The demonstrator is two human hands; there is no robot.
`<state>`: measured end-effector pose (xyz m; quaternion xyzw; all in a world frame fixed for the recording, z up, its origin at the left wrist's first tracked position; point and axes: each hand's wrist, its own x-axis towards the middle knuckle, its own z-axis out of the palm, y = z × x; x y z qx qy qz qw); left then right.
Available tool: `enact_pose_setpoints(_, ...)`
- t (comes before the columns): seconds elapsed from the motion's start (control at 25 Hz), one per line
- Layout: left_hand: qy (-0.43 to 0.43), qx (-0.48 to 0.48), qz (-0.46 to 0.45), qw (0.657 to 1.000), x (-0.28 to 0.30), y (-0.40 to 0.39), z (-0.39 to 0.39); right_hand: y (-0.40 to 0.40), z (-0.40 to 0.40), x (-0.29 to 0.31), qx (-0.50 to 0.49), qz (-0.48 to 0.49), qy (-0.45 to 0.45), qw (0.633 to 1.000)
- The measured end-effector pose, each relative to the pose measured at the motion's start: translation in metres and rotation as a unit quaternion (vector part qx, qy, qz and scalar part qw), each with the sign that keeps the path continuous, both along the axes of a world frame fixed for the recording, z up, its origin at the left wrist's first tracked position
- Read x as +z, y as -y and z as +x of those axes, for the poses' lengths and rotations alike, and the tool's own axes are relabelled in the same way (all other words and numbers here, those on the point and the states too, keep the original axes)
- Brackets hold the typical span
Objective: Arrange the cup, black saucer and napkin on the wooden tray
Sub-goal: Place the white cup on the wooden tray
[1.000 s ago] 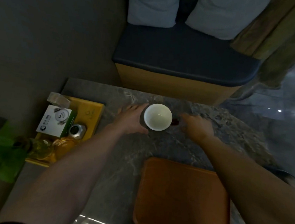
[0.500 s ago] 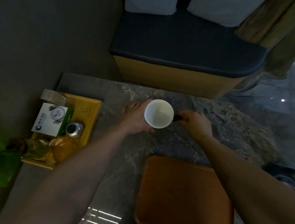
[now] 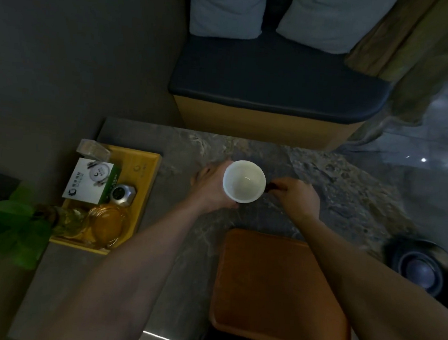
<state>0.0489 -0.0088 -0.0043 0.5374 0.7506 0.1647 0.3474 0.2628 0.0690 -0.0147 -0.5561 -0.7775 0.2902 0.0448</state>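
A white cup (image 3: 244, 181) stands near the far middle of the grey stone table (image 3: 172, 246). My left hand (image 3: 210, 186) curls round the cup's left side. Just right of the cup, my right hand (image 3: 295, 196) pinches a thin dark edge, apparently the black saucer (image 3: 270, 186); the cup and the dim light hide most of it. The wooden tray (image 3: 274, 291) lies bare at the near edge of the table, below both hands. No napkin shows.
A yellow tray (image 3: 150, 168) at the table's left holds a white box, a metal tin and glass jars. Green leaves (image 3: 9, 221) overlap its near corner. A dark-cushioned bench (image 3: 277, 77) stands beyond the table. A round black object (image 3: 422, 271) sits on the floor, right.
Both hands closed in on the cup: the left now wraps its side, and the right went from open fingers to a pinch on the dark edge. The camera view shifted slightly.
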Motion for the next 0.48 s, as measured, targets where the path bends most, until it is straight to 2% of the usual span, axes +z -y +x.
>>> enact_pose_setpoints(0.2,0.016,0.010,0.039,0.999,0.012,0.034,0.016,0.030,0.020,0.009,-0.014,0.011,-0.030,0.999)
enact_pose_setpoints(0.48,0.036,0.005,0.045,0.998,0.015,0.086,0.033,0.086,0.048,0.012,-0.012,-0.010,-0.058,0.998)
